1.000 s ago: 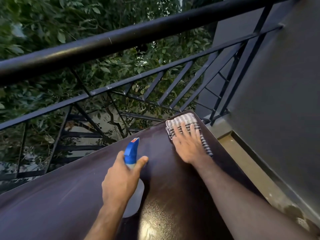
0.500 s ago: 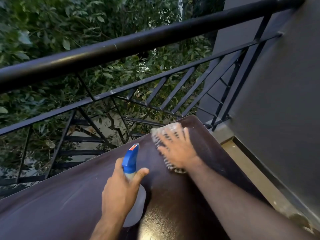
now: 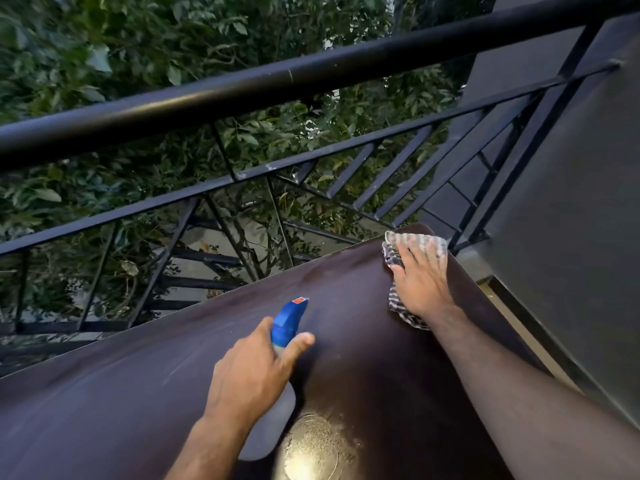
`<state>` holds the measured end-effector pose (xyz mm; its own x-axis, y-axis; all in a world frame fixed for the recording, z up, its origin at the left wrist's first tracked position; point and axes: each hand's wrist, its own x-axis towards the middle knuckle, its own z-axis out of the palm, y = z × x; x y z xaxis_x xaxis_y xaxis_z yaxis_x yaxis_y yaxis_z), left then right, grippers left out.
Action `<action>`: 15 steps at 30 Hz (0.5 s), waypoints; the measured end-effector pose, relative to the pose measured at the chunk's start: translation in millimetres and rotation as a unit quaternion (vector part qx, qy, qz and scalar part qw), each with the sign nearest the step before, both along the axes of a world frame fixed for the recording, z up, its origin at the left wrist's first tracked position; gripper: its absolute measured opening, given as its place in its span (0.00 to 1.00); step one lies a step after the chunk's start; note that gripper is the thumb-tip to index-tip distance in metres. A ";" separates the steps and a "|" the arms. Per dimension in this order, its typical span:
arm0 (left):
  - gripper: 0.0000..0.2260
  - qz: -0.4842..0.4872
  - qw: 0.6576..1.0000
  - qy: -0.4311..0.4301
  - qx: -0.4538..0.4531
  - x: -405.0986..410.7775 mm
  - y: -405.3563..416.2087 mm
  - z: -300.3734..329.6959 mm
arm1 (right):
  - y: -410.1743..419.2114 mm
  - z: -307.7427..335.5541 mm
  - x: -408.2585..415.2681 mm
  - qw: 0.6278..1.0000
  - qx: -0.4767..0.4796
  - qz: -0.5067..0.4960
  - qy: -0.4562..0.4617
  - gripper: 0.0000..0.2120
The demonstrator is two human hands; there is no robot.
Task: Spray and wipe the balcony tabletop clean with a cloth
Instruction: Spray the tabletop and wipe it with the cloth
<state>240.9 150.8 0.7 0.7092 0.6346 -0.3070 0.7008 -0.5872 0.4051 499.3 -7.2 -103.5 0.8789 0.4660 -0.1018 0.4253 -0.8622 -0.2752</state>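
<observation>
Head view: left hand [image 3: 252, 372] grips spray bottle [image 3: 285, 327]; right hand [image 3: 420, 278] presses flat, fingers spread, on cloth [image 3: 415, 242].

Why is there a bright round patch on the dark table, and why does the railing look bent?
In the head view, the patch is glare from a light on the glossy tabletop; the wide-angle lens bows the railing; the cloth under the right hand looks slightly motion-blurred.

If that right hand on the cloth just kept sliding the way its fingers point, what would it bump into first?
Probably nothing on the tabletop: the right hand and striped cloth sit near the far corner, so they would slip off the edge toward the railing. Depth there is unclear.
</observation>
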 end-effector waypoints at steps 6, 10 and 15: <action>0.21 0.039 0.999 -0.028 -0.007 -18.8 22.1 -10.6 | 59.2 -11.9 -55.6 0.979 -0.081 0.182 -0.038 0.33; 0.17 0.060 0.995 -0.074 -0.028 -25.7 18.9 -5.3 | 95.2 -4.1 -133.7 0.926 0.011 0.375 -0.050 0.24; 0.13 0.060 0.992 -0.080 -0.077 -34.2 20.1 -6.8 | 87.7 -9.8 -110.7 0.915 0.027 0.396 -0.076 0.23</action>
